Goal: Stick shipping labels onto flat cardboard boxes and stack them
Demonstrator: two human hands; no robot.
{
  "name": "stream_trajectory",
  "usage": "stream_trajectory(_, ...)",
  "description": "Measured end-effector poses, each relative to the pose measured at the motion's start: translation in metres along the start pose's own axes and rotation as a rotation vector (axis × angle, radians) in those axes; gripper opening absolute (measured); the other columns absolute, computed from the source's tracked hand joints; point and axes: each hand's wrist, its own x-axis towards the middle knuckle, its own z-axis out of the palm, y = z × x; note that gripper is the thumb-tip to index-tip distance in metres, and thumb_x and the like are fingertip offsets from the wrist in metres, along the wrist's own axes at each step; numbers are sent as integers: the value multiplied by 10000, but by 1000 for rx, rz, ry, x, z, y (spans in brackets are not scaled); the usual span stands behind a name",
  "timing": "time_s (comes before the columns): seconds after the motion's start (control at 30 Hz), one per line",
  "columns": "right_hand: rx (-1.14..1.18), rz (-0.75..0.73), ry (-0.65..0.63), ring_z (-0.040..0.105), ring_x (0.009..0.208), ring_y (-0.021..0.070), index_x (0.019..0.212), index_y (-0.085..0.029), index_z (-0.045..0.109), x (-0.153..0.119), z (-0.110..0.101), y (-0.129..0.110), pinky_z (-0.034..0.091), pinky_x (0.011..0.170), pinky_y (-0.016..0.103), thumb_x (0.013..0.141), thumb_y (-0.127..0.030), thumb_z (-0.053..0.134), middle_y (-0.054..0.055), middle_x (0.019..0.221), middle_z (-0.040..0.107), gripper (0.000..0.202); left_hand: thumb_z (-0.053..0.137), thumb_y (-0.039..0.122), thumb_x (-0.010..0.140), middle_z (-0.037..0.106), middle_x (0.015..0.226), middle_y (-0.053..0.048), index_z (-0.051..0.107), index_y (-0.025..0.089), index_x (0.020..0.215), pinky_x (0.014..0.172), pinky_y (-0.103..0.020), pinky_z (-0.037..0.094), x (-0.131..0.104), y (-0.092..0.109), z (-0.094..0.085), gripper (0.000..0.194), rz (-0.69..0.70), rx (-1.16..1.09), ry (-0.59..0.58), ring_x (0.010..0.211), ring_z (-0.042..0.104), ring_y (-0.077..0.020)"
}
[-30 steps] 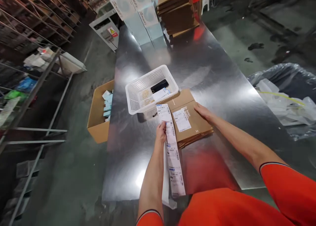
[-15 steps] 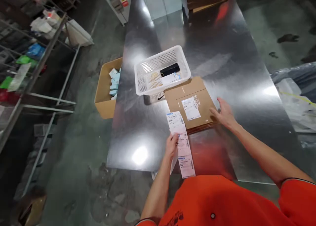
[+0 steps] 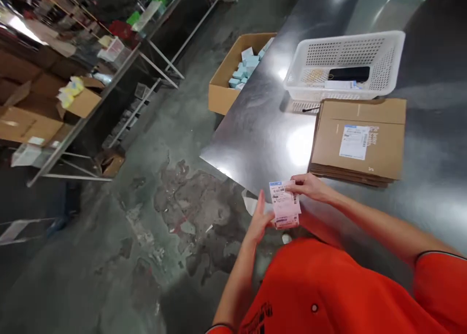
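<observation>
Label strip [image 3: 284,205]: print too small to read; upper right part covered by right grip [image 3: 310,187]. Bench [image 3: 251,149] runs out past top and right edges. Floor carton [image 3: 222,98] partly hidden behind bench. Brown box [image 3: 29,122], far left, cut off by picture edge. Red shirt [image 3: 328,285] cut off along bottom.

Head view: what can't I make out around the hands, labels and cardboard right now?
Head view: print on the labels in the right hand, too small to read.
Head view: whether the left hand pinches them; the contact is too small to tell.
Head view: faces of the lower cardboard, hidden by the top sheet.
Head view: far end of the table, cut off by the top edge.
</observation>
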Motion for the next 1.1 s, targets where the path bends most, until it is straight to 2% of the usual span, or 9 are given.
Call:
stream_trajectory(0.1,-103,48,-3,486,582,132,645,-176,594,-33,43,17,359,546,255,789,-599,619,-10,583,553,448,853,311,616,686,1187,-107,683,216,1182,708,-245,519,-7,-13,2,599,100,-15,73,990,657,-236)
stream_trajectory(0.2,-145,54,146,543,671,152,801,-180,645,-71,74,41,411,609,265,822,-530,590,10,730,638,354,829,358,620,685,727,-40,721,133,787,627,-260,480,-14,-46,10,301,87,58,126,659,607,-158)
stream_trajectory(0.3,-214,78,304,554,715,158,876,-192,640,-107,90,69,430,661,280,819,-446,570,18,807,663,270,808,364,623,661,654,-18,716,134,741,609,-265,462,-28,-91,13,274,32,158,143,619,576,-150)
stream_trajectory(0.4,-322,176,364,513,638,145,782,-199,609,-134,97,98,403,613,274,784,-400,555,-3,683,610,208,799,356,616,647,615,-13,716,137,719,600,-264,453,-40,-134,13,255,-14,210,138,614,566,-155)
stream_trajectory(0.53,-266,352,325,529,565,136,819,-202,596,-148,95,125,411,552,257,767,-375,545,-13,660,601,188,778,345,630,630,605,1,706,159,705,598,-250,426,-40,-174,20,213,-19,235,145,608,543,-146)
stream_trajectory(0.6,-358,367,291,553,578,145,782,-199,596,-146,87,131,417,569,263,810,-356,510,0,665,616,181,762,339,651,630,616,3,693,169,683,600,-247,406,-31,-187,27,186,-15,260,164,606,528,-141)
stream_trajectory(0.7,-693,280,294,590,718,182,828,-191,631,-136,72,135,417,665,286,859,-294,493,53,810,670,175,755,333,674,596,579,4,633,183,592,609,-256,381,-12,-201,37,210,-19,308,243,601,507,-147)
stream_trajectory(0.87,-1036,165,105,585,861,225,940,-168,639,-124,52,147,411,727,309,917,-245,453,137,1022,644,202,759,312,690,572,547,7,582,198,548,641,-266,376,4,-221,51,254,-38,337,419,614,523,-159)
stream_trajectory(1.1,-975,-9,64,578,872,204,938,-186,602,-114,34,171,444,770,298,902,-279,480,88,961,625,157,803,341,662,710,805,-97,667,183,688,843,-333,422,3,-226,64,209,-21,267,554,911,643,-266)
